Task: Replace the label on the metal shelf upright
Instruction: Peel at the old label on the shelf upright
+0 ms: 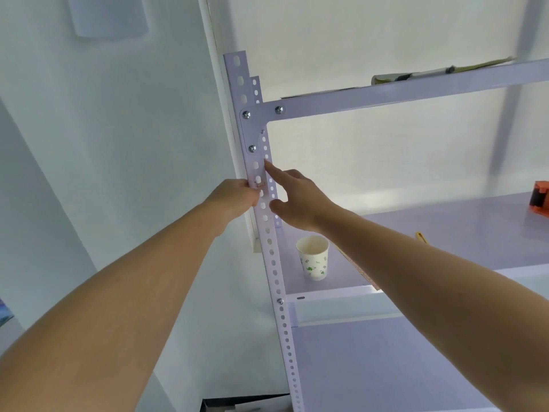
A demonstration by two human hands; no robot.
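White wall behind perforated metal upright point(269, 243). Left hand point(234, 197) pinches the label point(259, 182) against the upright. The right hand point(298, 200) is spread, with its index finger point(271, 171) pressing just above the label. Paper cup point(313, 258) stands below the right fingers.

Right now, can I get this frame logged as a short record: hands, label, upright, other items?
upright: white perforated metal shelf upright
label: pale label with reddish marks, on the upright's front face
left hand: fingers curled at the upright's left edge beside the label; grip unclear
right hand: index finger straight, tip on the upright just above the label
nearby: white paper cup with green print; orange tape dispenser at far right
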